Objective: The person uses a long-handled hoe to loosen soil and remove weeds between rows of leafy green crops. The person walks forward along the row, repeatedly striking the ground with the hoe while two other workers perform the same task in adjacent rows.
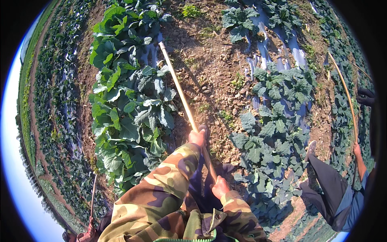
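I hold the long, pale wooden handle of a hoe (179, 88) slantwise in front of me. My left hand (196, 138) is wrapped round the middle of the handle, its arm stretched forward. Nearer my body, my right hand (220, 187) is closed round the handle's lower end. The far end of the hoe lies beside the row of broad-leaved green plants (129, 101) on the left; its blade is hard to make out there. Below the handle runs a strip of dry, cloddy soil (209, 68). My shoe (203, 130) shows partly beyond my left hand.
To the right, a row of blue-green leafy plants (270, 137) grows through torn plastic film (264, 44). A co-worker in dark trousers (328, 185) grips another long-handled hoe (346, 90) at the far right. At the lower left, another person's hand holds a pole (93, 197).
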`<action>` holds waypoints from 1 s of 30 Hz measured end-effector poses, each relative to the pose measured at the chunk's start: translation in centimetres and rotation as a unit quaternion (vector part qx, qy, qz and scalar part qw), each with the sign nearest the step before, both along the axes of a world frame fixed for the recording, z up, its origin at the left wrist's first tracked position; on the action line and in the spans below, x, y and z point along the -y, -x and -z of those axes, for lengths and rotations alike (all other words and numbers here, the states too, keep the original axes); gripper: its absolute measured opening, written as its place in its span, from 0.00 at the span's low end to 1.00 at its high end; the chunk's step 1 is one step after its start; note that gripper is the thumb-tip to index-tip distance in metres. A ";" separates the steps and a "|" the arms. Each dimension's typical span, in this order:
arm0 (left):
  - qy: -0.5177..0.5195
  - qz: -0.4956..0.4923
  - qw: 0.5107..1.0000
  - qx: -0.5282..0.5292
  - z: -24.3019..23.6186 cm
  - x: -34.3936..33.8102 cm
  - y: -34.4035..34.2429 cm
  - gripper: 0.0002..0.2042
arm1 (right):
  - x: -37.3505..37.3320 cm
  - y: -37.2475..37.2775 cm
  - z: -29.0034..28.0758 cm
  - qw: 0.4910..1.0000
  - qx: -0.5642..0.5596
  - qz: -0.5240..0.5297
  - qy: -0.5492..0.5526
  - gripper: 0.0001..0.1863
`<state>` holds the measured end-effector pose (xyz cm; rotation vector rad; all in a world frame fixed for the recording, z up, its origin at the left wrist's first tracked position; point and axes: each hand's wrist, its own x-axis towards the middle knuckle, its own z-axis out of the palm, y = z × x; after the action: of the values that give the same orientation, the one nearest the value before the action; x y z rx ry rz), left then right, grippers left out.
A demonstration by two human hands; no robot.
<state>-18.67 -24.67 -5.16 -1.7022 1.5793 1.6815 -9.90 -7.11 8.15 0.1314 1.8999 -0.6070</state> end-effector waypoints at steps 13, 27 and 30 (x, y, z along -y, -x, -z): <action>-0.027 0.022 0.999 0.005 -2.9 -1.3 0.6 0.12 | -4.3 -4.4 -0.6 0.988 -0.104 0.055 0.103 0.11; 0.054 0.053 0.997 0.025 0.1 1.1 -2.2 0.15 | -1.7 -3.3 -1.6 0.991 -0.040 0.050 0.114 0.11; 0.042 0.028 0.999 0.019 -0.2 1.1 -0.9 0.14 | -2.6 -3.7 -0.1 0.987 -0.092 0.049 0.124 0.11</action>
<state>-17.81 -25.76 -4.97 -1.7016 1.6863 1.5679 -6.17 -4.50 8.29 0.0073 1.9855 -0.9453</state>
